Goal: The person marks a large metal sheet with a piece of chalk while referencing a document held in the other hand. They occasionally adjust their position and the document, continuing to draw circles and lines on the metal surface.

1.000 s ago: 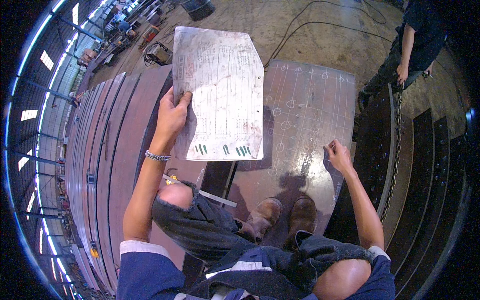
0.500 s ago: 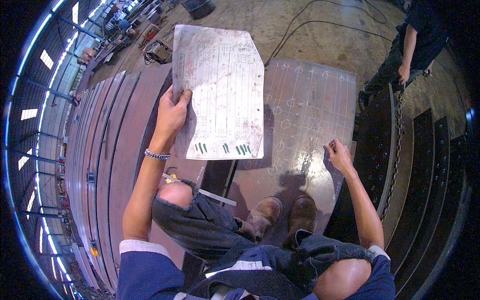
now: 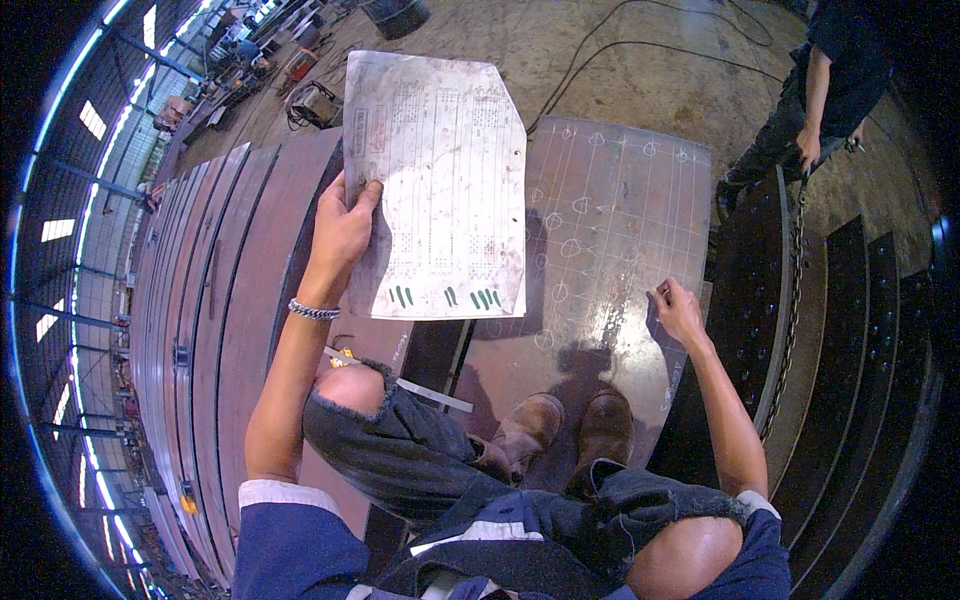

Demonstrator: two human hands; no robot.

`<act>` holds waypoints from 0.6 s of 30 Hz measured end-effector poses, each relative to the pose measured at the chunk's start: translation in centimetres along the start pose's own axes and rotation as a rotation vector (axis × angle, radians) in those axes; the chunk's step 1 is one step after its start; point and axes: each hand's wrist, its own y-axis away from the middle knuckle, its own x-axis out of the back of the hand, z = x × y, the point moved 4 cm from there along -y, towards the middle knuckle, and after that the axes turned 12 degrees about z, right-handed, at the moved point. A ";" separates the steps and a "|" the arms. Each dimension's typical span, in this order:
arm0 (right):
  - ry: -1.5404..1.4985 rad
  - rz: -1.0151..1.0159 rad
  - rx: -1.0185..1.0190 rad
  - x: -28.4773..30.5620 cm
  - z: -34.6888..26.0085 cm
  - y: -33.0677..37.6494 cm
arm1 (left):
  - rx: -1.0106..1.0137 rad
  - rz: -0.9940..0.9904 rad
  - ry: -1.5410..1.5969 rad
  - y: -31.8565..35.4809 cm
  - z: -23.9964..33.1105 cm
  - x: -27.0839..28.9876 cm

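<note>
On the workshop floor (image 3: 640, 60) lie long brown steel beams (image 3: 220, 300), side by side, on the person's left. They are big and heavy, so they rest flat and close together. To the right are dark steel pieces (image 3: 850, 330) with rows of holes, and a chain (image 3: 790, 300) hangs along one edge.

Between them lies a flat steel plate (image 3: 610, 260). It lies flat so it can be drawn on, and pale lines and little loops are marked all over it. The person squats on its near end, with both brown boots (image 3: 565, 430) on the metal, so the marks are close and easy to reach.

A big, stained paper sheet (image 3: 440, 180) is held up over the left part of the plate. It is held next to the marks, most likely so the two can be looked at together. It has tables printed on it and green strokes near its bottom edge.

The left hand (image 3: 345, 225) grips the sheet at its left edge, thumb in front and fingers behind. That arm is stretched up, with a bead bracelet (image 3: 313, 310) on the wrist.

The right hand (image 3: 678, 310) reaches out low, its fingertips on the plate by a chalk line. The fingers look pinched together, but I cannot tell if they hold chalk.

Another person (image 3: 820, 100) stands far off at the top right.
</note>
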 end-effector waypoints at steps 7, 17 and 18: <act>-0.004 0.002 0.006 -0.1 0.1 0.0 | 0.005 0.004 0.010 0.3 0.5 0.0; 0.009 -0.017 -0.023 -0.3 0.1 -0.1 | -0.005 0.011 0.038 -0.4 -1.0 0.1; 0.019 -0.035 -0.042 -0.1 -0.1 -0.1 | -0.002 0.011 0.035 -0.4 -0.9 0.1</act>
